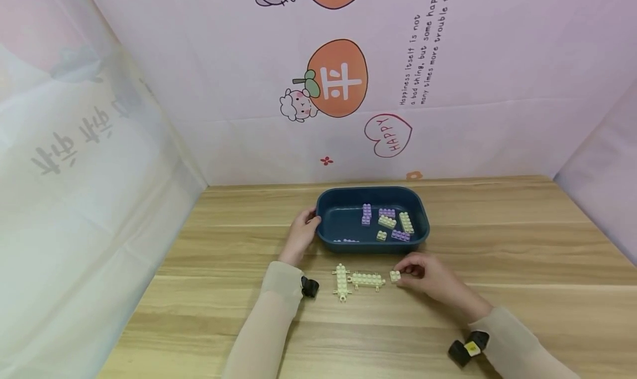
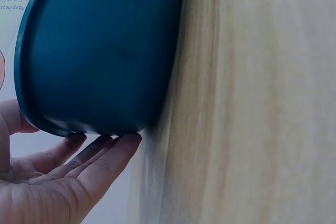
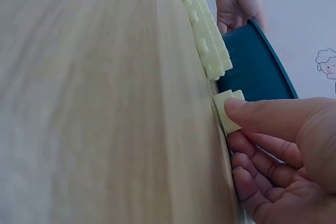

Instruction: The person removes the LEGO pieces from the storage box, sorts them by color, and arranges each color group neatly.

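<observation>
Pinching one small cream brick (image 1: 395,276): right hand (image 1: 432,276), thumb against index finger, other fingers curled loosely beneath. Brick located in front of the tray, just right of the crosswise cream piece; whether it touches the worktop (image 1: 249,323) cannot be told.

Left hand (image 1: 301,234): fingers extended and slightly parted, tips against the outer wall at the tray's left end; thumb near the rim.

Tray (image 1: 373,247), one, dark blue, rounded corners, set on the worktop. Contents, mostly in the right half: long cream brick (image 1: 406,222); mid-length cream brick (image 1: 387,222); square cream brick (image 1: 381,235); several purple bricks (image 1: 400,235), some partly hidden behind the near wall at left.

Cream pieces, two, studded, with side clips, before the tray: lengthwise piece (image 1: 342,282) at left; crosswise piece (image 1: 366,280) just beside it, contact unclear.

Backdrop (image 1: 249,91), one, pale, printed with orange fruit and lettering.
</observation>
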A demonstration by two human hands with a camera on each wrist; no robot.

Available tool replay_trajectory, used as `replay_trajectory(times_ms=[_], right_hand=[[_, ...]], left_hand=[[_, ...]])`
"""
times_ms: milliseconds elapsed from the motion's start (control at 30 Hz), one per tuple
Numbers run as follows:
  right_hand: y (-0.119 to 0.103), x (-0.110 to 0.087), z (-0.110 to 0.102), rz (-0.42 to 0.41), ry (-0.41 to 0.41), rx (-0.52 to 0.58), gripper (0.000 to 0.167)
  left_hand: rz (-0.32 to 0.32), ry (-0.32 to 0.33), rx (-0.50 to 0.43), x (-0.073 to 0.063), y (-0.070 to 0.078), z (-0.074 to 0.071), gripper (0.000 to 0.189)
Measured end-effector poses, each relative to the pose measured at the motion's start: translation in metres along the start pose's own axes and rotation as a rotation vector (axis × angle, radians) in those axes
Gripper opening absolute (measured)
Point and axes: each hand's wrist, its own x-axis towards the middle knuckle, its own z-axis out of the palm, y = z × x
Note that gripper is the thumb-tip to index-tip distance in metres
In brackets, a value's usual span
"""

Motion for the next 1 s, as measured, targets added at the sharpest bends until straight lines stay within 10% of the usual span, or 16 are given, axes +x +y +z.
replay_trajectory(times_ms=[1000], right_hand=[[-0.023,-0.002,-0.018,0.068,0.02,-0.002,0.033]], left_hand=[[-0.013,0.009,0.032,-0.001,0.0,-0.001,0.041]])
